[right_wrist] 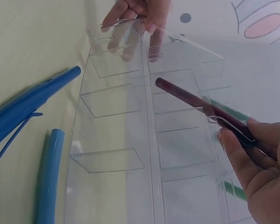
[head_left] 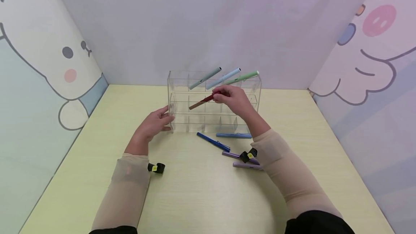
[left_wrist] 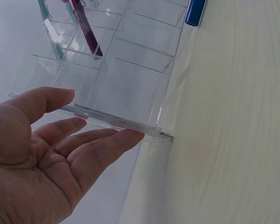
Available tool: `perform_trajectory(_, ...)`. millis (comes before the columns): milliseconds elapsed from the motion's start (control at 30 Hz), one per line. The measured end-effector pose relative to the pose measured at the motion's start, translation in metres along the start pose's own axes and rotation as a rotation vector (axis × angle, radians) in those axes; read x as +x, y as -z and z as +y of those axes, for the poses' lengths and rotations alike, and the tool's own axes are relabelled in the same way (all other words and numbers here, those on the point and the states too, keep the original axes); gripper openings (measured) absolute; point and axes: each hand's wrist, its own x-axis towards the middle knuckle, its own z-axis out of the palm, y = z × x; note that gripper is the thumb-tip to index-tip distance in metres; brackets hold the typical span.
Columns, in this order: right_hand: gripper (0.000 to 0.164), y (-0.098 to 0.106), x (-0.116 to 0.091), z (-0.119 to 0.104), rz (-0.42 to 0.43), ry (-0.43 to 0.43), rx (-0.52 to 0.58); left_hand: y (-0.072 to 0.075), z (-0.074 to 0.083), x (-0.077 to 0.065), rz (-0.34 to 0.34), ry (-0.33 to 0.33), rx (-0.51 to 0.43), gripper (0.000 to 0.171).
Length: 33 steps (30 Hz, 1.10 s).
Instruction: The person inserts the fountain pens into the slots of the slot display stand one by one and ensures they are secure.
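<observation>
A clear acrylic pen rack (head_left: pixel 214 115) with tiered compartments stands at the back of the table. My left hand (head_left: pixel 158 122) rests against its left side panel, fingers extended along the outside, as the left wrist view (left_wrist: pixel 60 154) also gives. Between thumb and fingers, my right hand (head_left: pixel 234 100) pinches a dark red pen (head_left: pixel 202 102) by its clip end. The pen slants down to the left over the middle tier; its free end overlaps a compartment there. Behind it, a grey-green pen (head_left: pixel 205 78), a light blue pen (head_left: pixel 224 78) and a green pen (head_left: pixel 242 77) lean in the back tier.
In front of the rack lie a dark blue pen (head_left: pixel 213 142) and a lighter blue pen (head_left: pixel 232 135). Two purple pens (head_left: pixel 247 165) lie nearer, partly covered by the right wrist's camera (head_left: pixel 248 155). A printed wall (head_left: pixel 208 28) rises behind the table's back edge.
</observation>
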Motion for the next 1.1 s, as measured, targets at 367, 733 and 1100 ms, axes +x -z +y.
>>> perform_trajectory(367, 0.037, 0.007, -0.006, -0.003, 0.013, -0.021, -0.118, 0.001, 0.000, 0.001, -0.003, 0.006, 0.002, 0.069)
perform_trajectory(733, 0.045, 0.052, -0.045, 0.010, 0.086, -0.019, -0.142, 0.003, 0.001, 0.001, -0.011, 0.003, 0.012, 0.068)
perform_trajectory(1100, 0.043, 0.073, -0.101, 0.046, -0.127, -0.170, -0.400, 0.003, 0.002, 0.000, -0.017, -0.023, 0.009, 0.067)
